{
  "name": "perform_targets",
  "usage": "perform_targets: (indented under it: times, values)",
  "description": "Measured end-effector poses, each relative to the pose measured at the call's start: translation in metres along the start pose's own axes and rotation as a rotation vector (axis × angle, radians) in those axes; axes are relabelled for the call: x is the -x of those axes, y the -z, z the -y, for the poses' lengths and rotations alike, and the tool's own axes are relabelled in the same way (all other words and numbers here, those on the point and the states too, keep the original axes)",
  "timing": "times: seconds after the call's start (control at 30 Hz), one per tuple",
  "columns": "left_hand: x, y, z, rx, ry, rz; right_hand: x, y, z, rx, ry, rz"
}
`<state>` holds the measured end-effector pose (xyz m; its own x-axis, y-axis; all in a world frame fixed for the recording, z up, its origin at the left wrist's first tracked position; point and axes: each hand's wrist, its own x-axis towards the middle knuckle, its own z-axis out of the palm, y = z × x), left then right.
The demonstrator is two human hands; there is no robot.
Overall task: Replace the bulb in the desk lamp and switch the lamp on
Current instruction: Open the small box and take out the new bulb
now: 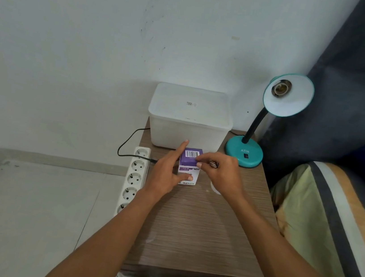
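A purple-and-white bulb box [189, 166] is seen upright on the wooden table [199, 230], just in front of a white lidded plastic container [190, 118], w/ barcode flap on top. The box is gripped by the left hand [167, 171]: thumb pressed on the front face, index finger stretched up along the box's left side, tip touching the container. The top flap is pinched by the right hand [221, 174], fingers closed tog. on its edge; a ring is worn on that hand. At approx. 2 o'clock from the box, near the table's far right corner, a teal desk lamp [271, 118] is stood; its shade is tilted toward the camera and an empty socket [282, 88] is shown, no bulb fitted. A black rocker switch [246, 156] is seen on the lamp base. At 9 o'clock, along the table's left edge, a white power strip [134, 178] is laid, w/ a black cord [129, 140] plugged in. Bedding [329, 217] is visible at 3 o'clock.
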<state>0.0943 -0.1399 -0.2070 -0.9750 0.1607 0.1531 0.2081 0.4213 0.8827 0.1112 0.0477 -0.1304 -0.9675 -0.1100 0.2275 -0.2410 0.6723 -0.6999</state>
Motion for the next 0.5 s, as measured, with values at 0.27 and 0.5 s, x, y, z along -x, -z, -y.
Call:
perform_targets:
  times: [0.27, 0.5]
  values:
    - [0.001, -0.001, -0.002, -0.015, -0.003, -0.005, 0.002, -0.005, -0.003, 0.126, 0.062, -0.077]
    - [0.002, -0.002, -0.002, -0.027, 0.0, -0.012, 0.006, -0.013, -0.009, 0.059, 0.043, -0.092]
